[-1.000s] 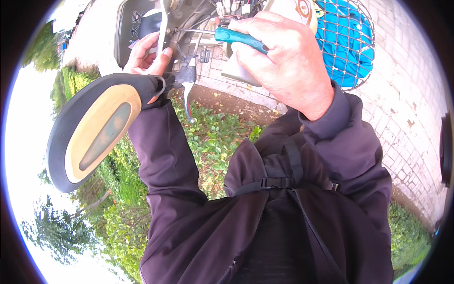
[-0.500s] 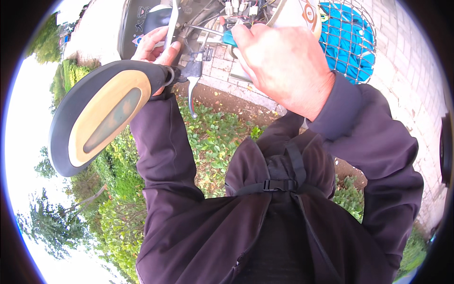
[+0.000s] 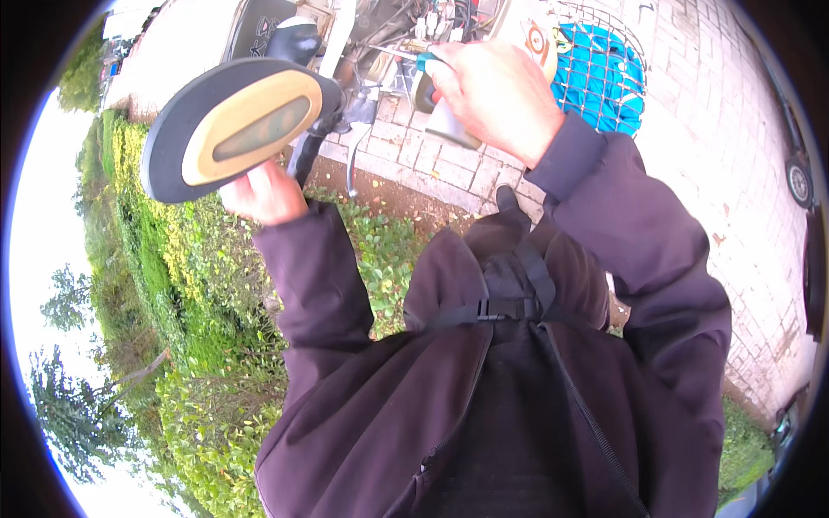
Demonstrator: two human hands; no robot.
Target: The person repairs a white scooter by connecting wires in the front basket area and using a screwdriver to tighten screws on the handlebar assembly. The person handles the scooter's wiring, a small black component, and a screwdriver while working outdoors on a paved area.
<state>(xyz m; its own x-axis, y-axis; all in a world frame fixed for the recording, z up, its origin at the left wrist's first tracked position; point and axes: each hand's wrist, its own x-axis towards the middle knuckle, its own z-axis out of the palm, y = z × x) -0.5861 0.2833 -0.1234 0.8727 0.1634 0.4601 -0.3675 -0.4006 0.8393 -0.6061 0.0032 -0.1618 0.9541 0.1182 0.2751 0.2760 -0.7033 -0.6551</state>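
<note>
My right hand (image 3: 501, 91) is closed around a screwdriver with a teal handle (image 3: 426, 61). Its metal shaft points left into the exposed wiring (image 3: 449, 19) of a scooter's front end. My left hand (image 3: 266, 192) is beside the handlebar, just below an oval black-and-beige shell (image 3: 200, 142) that looks like a mirror back or hand guard. That shell hides most of its fingers, so I cannot tell whether they hold anything. To its right, a silver brake lever (image 3: 352, 160) hangs from the handlebar.
A wire basket (image 3: 641, 65) holding bright blue fabric (image 3: 594, 82) stands right of the wiring. A dark panel (image 3: 250, 39) is at the upper left. Green hedges (image 3: 186, 285) run along the left, and brick paving (image 3: 691, 164) spreads to the right, with a wheel (image 3: 799, 181) at its edge.
My left hand has left the pale upright part near the dark panel and dropped below the oval shell. My right hand still grips the screwdriver. The view has shifted.
</note>
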